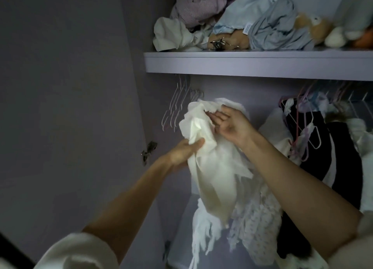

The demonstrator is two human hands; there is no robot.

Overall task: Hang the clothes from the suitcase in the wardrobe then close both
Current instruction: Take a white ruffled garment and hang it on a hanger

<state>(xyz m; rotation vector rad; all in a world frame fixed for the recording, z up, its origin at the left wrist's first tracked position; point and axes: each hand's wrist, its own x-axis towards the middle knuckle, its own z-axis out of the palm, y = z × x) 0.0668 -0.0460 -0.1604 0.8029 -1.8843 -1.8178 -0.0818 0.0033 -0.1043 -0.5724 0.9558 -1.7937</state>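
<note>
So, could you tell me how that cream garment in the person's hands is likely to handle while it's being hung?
The cream garment looks floppy: it bunches and droops below the left hand. It seems light, since loose grips carry it. It may slide off a hanger, as the right hand gathers smooth-looking folds.

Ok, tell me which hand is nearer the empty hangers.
Left. The left hand grips the white garment just below the empty hangers; the right hand is farther right.

L hand [184, 150] grips white garment [214, 168]; R hand [228, 123] holds top, inside wardrobe [252, 65].
</note>
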